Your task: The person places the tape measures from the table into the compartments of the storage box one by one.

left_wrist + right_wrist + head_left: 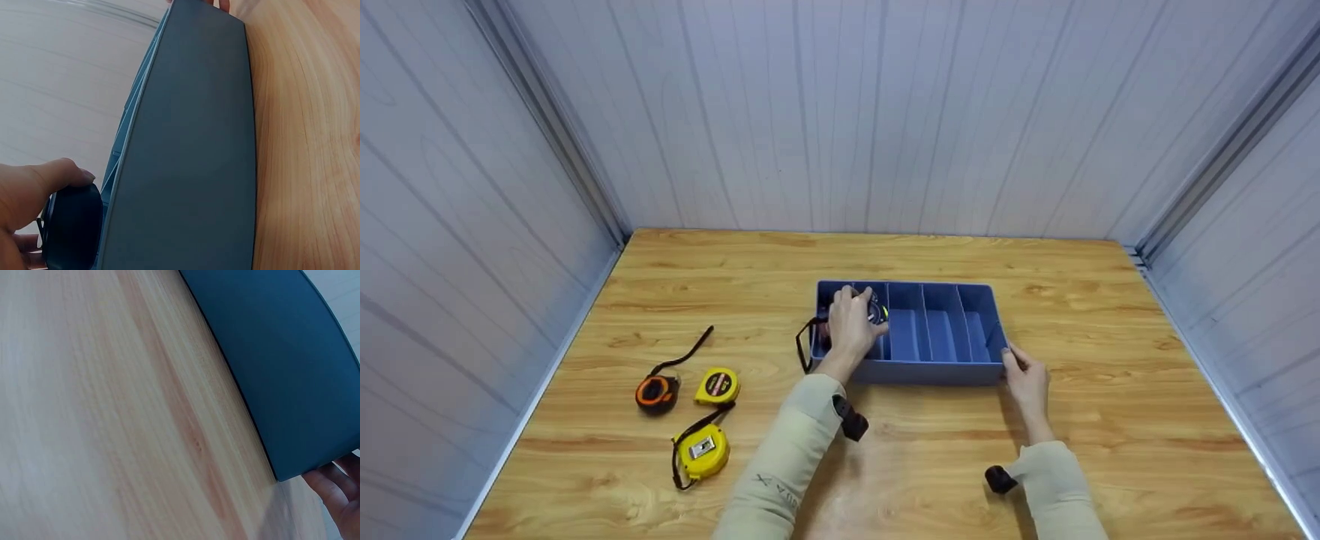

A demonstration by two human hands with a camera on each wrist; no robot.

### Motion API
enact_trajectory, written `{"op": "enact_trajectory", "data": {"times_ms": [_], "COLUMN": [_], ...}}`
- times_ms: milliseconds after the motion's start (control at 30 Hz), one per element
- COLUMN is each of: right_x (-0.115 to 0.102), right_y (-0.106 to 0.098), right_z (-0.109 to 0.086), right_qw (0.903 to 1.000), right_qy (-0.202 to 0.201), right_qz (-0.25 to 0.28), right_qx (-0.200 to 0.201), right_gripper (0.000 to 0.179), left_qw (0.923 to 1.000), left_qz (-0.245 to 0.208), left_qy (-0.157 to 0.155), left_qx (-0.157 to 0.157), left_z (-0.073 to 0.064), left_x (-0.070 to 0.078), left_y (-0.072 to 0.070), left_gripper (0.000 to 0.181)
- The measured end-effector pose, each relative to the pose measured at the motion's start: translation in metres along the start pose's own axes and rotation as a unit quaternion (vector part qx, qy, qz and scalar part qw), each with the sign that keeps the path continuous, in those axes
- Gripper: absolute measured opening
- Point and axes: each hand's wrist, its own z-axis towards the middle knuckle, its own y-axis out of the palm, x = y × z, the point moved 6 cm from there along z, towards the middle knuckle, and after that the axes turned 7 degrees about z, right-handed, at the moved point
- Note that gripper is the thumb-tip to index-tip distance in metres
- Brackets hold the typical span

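My left hand (849, 324) grips a black tape measure (876, 309) with a bit of yellow-green on it, over the left compartments of a blue divided box (922, 373). In the left wrist view the dark round tape case (73, 228) sits between thumb and fingers, right at the box's rim. A black wrist strap (802, 346) loops over the box's left wall; my hand partly hides the compartment there. At the near right corner, my right hand (1027, 382) holds the box's end wall, its fingertips (323, 484) against the outside in the right wrist view.
Left of the box lie a black-and-orange tape measure (657, 393) with its strap stretched out, a small yellow tape measure (718, 385) and a larger yellow one (703, 451) with a black strap. Pale panel walls (840, 112) enclose the wooden table (930, 457) at the back and sides.
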Motion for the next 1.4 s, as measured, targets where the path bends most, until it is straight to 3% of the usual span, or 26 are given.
{"op": "enact_trajectory", "data": {"times_ms": [333, 533, 867, 1033, 1400], "right_x": [-0.002, -0.002, -0.003, -0.002, -0.001], "right_y": [0.0, -0.001, -0.001, -0.001, -0.001], "right_z": [0.001, 0.001, 0.0, -0.001, 0.0], "right_qw": [0.9993, 0.9992, 0.9998, 0.9998, 0.9994], "right_qy": [-0.001, -0.004, -0.017, -0.015, -0.009], "right_qz": [-0.036, -0.04, -0.007, -0.012, -0.031], "right_qx": [-0.004, -0.002, 0.001, -0.002, -0.013], "right_gripper": [0.032, 0.033, 0.032, 0.032, 0.035], "left_qw": [0.9994, 0.9994, 0.9983, 0.9979, 0.9924], "left_qz": [0.026, 0.018, 0.015, 0.009, 0.04], "left_qy": [0.016, 0.018, 0.052, 0.062, 0.113], "left_qx": [-0.015, -0.025, -0.02, -0.018, -0.025], "left_z": [0.004, 0.005, 0.005, 0.004, 0.003], "left_x": [0.002, 0.001, 0.0, 0.0, 0.004], "left_y": [0.004, 0.007, 0.011, 0.014, 0.019], "left_gripper": [0.066, 0.066, 0.065, 0.065, 0.063]}}
